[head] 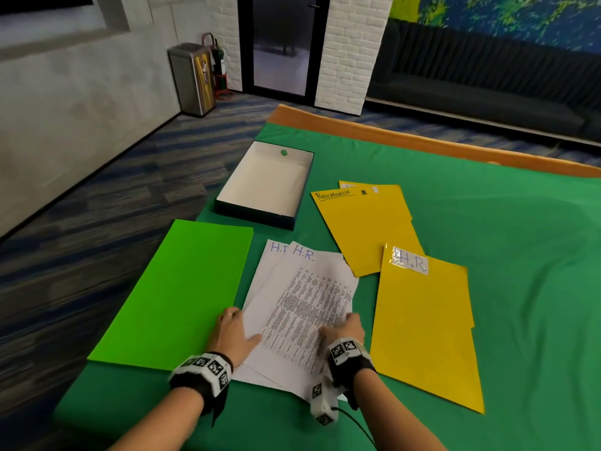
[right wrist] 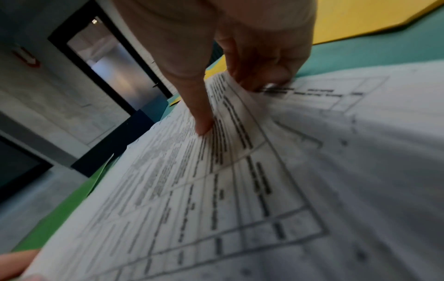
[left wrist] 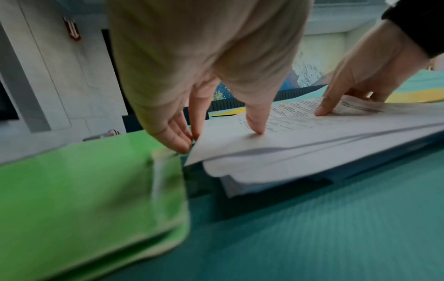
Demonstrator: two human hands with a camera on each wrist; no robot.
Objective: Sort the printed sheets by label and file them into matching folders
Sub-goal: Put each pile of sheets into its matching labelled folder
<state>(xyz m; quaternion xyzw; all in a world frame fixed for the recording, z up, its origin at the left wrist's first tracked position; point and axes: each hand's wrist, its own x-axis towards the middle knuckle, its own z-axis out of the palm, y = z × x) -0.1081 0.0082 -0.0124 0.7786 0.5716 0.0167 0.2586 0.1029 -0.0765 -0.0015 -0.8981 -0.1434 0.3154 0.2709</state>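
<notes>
A loose stack of printed sheets headed "H.R." lies on the green cloth near the front edge. My left hand holds its left edge, with the thumb on top and the fingers at the edge. My right hand grips the right edge: its thumb presses the top sheet, and its curled fingers lift that edge. A yellow folder labelled "H.R." lies just right of the stack. Behind it lies a yellow "Receptionist" folder.
A bright green folder lies left of the stack, overhanging the table's left edge. An open, empty box stands at the back left. Another yellow folder peeks out behind the Receptionist one. Bare green cloth extends to the right.
</notes>
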